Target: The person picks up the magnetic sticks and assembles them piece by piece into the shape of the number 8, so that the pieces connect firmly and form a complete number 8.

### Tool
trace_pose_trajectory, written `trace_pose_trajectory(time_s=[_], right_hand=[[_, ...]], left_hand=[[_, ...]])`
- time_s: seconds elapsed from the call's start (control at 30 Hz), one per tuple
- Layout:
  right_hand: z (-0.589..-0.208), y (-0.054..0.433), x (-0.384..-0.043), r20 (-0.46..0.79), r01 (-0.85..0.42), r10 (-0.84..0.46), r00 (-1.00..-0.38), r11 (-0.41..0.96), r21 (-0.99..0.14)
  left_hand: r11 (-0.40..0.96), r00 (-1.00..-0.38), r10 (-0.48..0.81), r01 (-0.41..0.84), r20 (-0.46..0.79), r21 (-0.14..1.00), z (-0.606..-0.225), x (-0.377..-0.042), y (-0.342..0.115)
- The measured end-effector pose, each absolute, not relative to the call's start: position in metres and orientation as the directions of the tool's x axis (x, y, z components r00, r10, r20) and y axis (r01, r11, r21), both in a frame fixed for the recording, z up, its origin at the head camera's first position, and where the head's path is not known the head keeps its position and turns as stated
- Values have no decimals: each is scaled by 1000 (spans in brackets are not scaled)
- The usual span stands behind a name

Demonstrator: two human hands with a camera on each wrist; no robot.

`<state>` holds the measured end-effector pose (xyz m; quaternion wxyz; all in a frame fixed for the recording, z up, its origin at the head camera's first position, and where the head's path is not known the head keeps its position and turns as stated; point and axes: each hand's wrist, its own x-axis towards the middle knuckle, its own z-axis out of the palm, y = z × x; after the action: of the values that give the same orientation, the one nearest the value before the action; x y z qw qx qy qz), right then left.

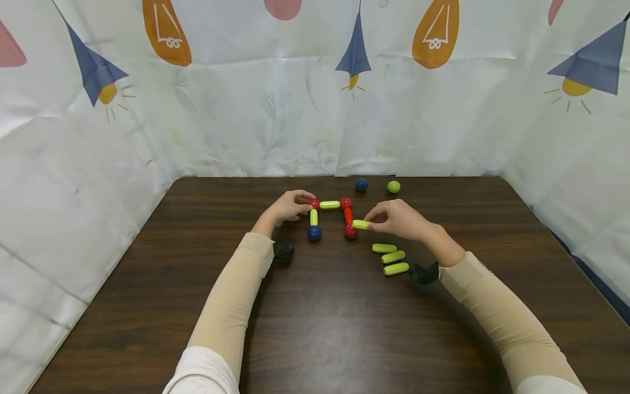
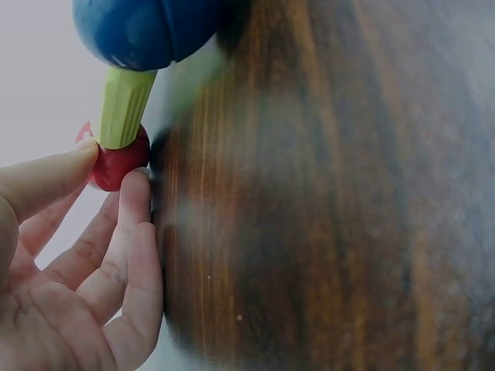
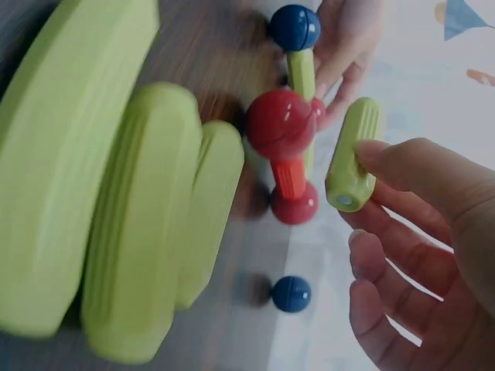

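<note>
On the table stands a U-shaped chain of balls and rods. Its left side runs from a blue ball (image 1: 314, 233) along a yellow-green rod (image 1: 314, 218) to a red ball (image 2: 120, 164). My left hand (image 1: 290, 206) grips that red ball between thumb and fingers. A second yellow-green rod (image 1: 330, 204) links it to another red ball (image 1: 346, 203), from which a red rod (image 1: 348, 215) leads to the near red ball (image 3: 280, 124). My right hand (image 1: 400, 219) pinches a loose yellow-green rod (image 3: 356, 154), close beside the near red ball.
Several loose yellow-green rods (image 1: 393, 256) lie side by side near my right wrist. Toward the back edge sit a blue ball (image 1: 361, 185) and a green ball (image 1: 394, 187). A printed white curtain (image 1: 295, 120) hangs behind the dark wooden table (image 1: 315, 317).
</note>
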<state>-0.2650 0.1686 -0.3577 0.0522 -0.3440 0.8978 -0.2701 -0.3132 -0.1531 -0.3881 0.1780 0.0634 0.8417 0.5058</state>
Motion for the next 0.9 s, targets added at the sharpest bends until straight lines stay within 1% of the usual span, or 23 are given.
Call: trace_pose_trajectory(time_s=[0.4,0.9], right_hand=[[-352,138,-268,78,-579,-643,-762,623,-526],[-354,112,-272,65,-600,-668,-742,617,-509]], left_hand=[[474,-928,288,-77,-237,877,-387,-312,-153],[490,-931,282,-70,-234,869,-388,-313,-153]])
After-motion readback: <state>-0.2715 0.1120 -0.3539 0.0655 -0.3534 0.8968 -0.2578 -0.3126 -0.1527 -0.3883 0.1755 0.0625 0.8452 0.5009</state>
